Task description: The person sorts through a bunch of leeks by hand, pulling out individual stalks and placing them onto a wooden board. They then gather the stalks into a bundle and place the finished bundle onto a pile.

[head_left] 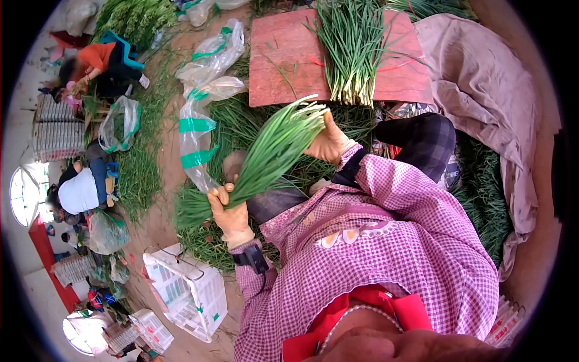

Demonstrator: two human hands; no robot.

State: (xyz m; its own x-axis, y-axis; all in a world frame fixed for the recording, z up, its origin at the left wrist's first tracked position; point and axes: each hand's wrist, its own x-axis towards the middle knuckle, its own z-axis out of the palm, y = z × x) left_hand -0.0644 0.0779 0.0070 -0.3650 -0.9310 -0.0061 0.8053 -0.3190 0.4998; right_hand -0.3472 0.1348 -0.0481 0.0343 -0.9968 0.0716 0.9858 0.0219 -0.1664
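Observation:
A loose bunch of garlic chives point(278, 143) lies slantwise between my gloved hands. My left hand point(230, 218) is closed round its green leaves, and the leaf tips hang out past it to the left. At the pale stem ends my right hand point(330, 142) grips the bunch, thumb up; its other fingers are partly hidden behind the stems. Beyond it, a pile of garlic chives point(353, 51) rests on a red board point(280, 66), white ends toward me. Red ties point(398, 64) lie on the board beside that pile.
Loose greens point(232, 130) cover the floor around my legs. Clear plastic bags with green tape point(198, 127) lie to the left, above a white plastic crate point(187, 295). A cloth point(476, 66) covers greens at the right. Other people point(81, 187) sit at far left.

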